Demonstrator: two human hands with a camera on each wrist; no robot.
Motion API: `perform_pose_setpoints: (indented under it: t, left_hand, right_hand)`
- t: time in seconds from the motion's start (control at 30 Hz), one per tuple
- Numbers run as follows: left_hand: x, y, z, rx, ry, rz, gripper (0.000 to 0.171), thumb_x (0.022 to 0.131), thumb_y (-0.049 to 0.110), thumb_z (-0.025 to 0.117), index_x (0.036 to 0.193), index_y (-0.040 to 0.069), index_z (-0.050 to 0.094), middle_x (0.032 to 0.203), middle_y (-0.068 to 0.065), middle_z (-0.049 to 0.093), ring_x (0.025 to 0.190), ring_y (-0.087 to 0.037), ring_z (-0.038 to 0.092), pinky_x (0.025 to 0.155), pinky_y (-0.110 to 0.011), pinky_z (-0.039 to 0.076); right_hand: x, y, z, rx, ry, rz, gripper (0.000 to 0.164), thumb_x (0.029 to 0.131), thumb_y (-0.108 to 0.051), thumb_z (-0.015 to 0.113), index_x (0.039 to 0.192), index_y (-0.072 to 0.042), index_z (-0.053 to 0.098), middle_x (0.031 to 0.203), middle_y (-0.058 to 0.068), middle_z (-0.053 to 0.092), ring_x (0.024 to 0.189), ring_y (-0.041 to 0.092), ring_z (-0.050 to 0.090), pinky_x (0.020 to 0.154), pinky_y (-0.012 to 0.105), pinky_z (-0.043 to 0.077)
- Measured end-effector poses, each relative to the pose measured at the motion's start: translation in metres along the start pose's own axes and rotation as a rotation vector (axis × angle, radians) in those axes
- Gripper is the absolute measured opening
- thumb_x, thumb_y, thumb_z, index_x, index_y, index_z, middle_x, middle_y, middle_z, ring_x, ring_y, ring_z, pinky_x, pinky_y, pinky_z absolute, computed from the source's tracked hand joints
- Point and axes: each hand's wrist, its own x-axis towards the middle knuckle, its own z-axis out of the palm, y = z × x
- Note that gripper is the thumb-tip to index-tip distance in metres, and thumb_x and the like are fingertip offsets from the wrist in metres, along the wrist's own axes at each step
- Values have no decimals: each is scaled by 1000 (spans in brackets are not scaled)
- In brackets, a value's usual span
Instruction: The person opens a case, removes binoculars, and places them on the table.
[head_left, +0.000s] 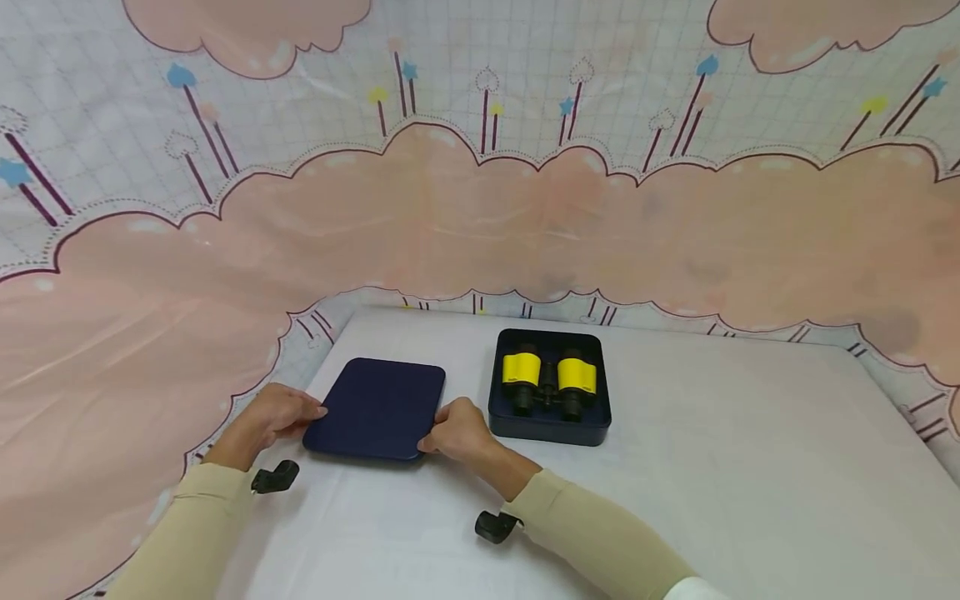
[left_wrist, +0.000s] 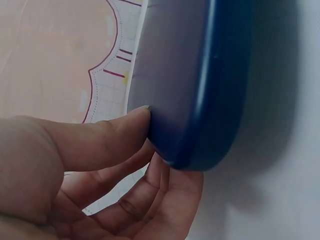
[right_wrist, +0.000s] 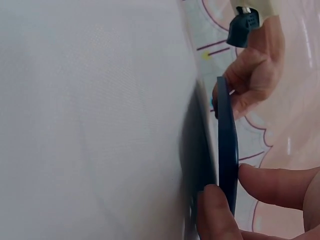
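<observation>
My left hand point(head_left: 283, 409) and right hand point(head_left: 461, 430) pinch dark blue lid point(head_left: 377, 408) at opposite sides, thumbs above, fingers beneath. Lid is left of open box point(head_left: 547, 429) holding yellow-and-black binoculars point(head_left: 576, 377); lid looks just clear of tabletop point(head_left: 720, 475). Step in hand, I judge: two-handed handling of lid. Next move likely calls for both grips even, lid level, right knuckles clear of box.

Screened-off recording set; whether it stands in a home, lab or office cannot be told. Printed sheeting point(head_left: 480, 225), peach scalloped clouds and stick-like motifs on white grid, lines the far and both side edges of a plain white worktop point(head_left: 750, 450). Two black wrist cameras point(head_left: 276, 477) indicate filming use.
</observation>
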Motion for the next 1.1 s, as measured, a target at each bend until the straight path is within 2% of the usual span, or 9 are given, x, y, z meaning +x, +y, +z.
perform_pose_setpoints:
  t: [0.1,0.23,0.43,0.6,0.7,0.8,0.87,0.93,1.1]
  left_hand:
    - [3,-3,-1,10,-7,-13,38,94,6,74,123,-16,65,91,-5,73,79,-14,64,67,-26,57]
    - [0,-5,-5,22,-10,-43,39,94,6,74,125,-15,65,95,-7,74,81,-15,64,68,-26,57]
    - [-3,-4,-3,1,-16,-30,39,95,8,73,124,-17,64,90,-4,73,79,-13,63,67,-25,58]
    - [-3,-4,-1,-3,2,-47,45,99,23,72,121,-16,63,87,-2,63,79,-15,59,67,-24,56]
    - [0,-4,1,-4,2,-57,51,104,32,65,123,-15,61,89,-4,63,78,-15,60,67,-24,56]
    - [-1,-3,2,6,6,-54,55,107,34,56,123,-19,60,88,-5,66,74,-12,62,65,-23,58]
    - [-3,0,2,30,11,-46,55,109,34,52,120,-19,60,84,-5,66,70,-10,62,63,-22,57]
    - [-6,4,3,62,15,-42,52,109,34,50,112,-17,62,78,-3,63,64,-9,60,60,-21,56]
    - [-11,11,5,155,33,-44,49,108,37,51,95,-9,64,72,-3,56,60,-11,59,60,-21,54]
  right_hand:
    - [2,2,2,5,-11,2,27,75,3,88,99,7,77,89,9,76,79,15,63,64,22,52]
    - [2,2,6,6,-25,9,31,75,2,88,102,8,76,92,8,76,80,14,63,66,22,53]
    - [1,1,6,24,-24,23,32,75,3,87,104,8,75,94,9,74,82,16,62,69,24,54]
    - [3,-1,4,9,-38,16,29,75,3,87,101,7,75,93,9,74,82,17,62,70,25,54]
    - [1,0,2,4,-48,-1,24,75,3,86,96,6,77,87,7,74,78,16,61,66,24,51]
    - [-1,2,3,7,-60,-15,26,75,3,85,100,6,78,81,6,74,73,15,61,61,23,51]
    - [-2,2,2,-3,-59,-22,35,76,2,84,110,7,76,81,5,73,72,14,62,61,23,52]
    - [-4,2,1,-24,-55,-23,47,77,0,85,121,7,73,88,5,75,76,14,64,65,24,56]
    - [-7,1,-5,-85,-43,-29,57,78,-6,88,132,2,68,111,10,74,95,19,67,82,31,61]
